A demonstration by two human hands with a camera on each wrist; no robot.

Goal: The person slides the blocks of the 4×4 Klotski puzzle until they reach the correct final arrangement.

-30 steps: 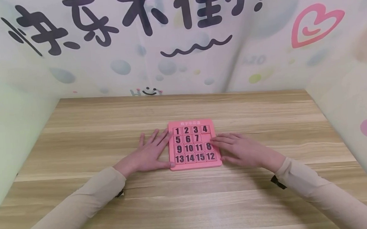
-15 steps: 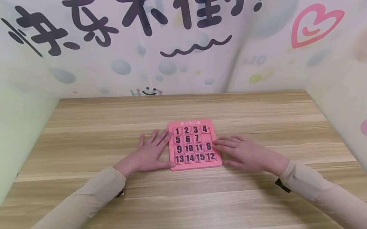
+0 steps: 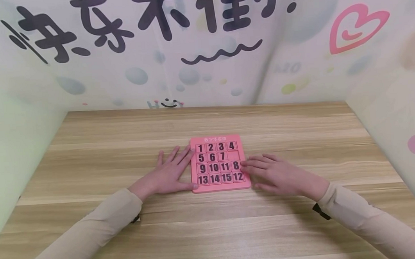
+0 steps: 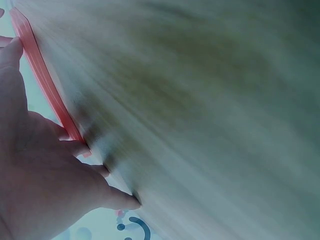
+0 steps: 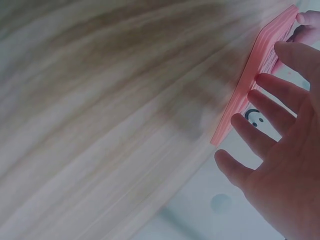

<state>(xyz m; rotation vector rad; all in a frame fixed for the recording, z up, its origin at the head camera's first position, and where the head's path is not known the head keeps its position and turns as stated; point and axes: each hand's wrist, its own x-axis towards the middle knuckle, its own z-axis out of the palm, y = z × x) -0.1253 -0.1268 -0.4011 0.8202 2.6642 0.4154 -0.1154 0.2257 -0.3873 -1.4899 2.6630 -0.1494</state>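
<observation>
A pink number slide puzzle (image 3: 215, 189) lies flat on the wooden table. Its gap is at the right end of the second row, beside tile 7 (image 3: 223, 156) and directly above tile 8 (image 3: 235, 166). With fingers spread, my left hand (image 3: 166, 178) rests along the left edge, thumb at the lower left corner. My right hand (image 3: 280, 174) is at the right side, its fingers extended and their tips over the rim by tile 8; whether they touch it I cannot tell. Both wrist views show the puzzle's side edge (image 4: 50, 90) near the fingers.
The wooden table (image 3: 213, 238) extends around the puzzle on all sides. A white back wall (image 3: 113, 87) with dark writing and printed bubbles stands behind it, with side walls at left and right.
My right hand has drawn back slightly to the right, from beside the gap and tile 8 towards the rim. The left hand and the tiles have stayed put.
</observation>
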